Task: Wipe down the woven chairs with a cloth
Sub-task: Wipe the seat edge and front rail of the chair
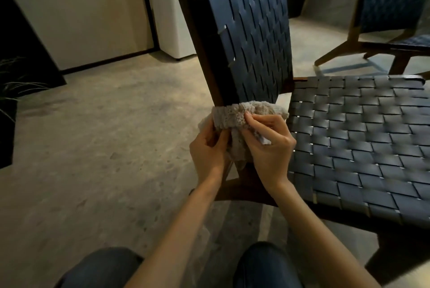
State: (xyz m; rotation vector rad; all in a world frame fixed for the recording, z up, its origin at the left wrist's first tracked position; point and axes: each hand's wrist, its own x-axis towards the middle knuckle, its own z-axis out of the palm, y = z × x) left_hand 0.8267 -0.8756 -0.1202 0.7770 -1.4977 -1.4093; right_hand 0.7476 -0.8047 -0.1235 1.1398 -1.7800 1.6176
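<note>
The beige knitted cloth looks soft, with a rough, looped, matt texture; just behind it, the dark navy woven chair has flat straps, smooth like leather or vinyl, with a dull sheen on the seat; the dark brown wooden frame beside the cloth is smooth and satin; the pale speckled floor under the cloth looks like matt stone or concrete; well beyond the cloth, a second woven chair has similar straps on lighter wooden legs.

floor: speckled, below and left of grip | white cabinet: above-left of grip | plant leaves: far left of grip
</note>
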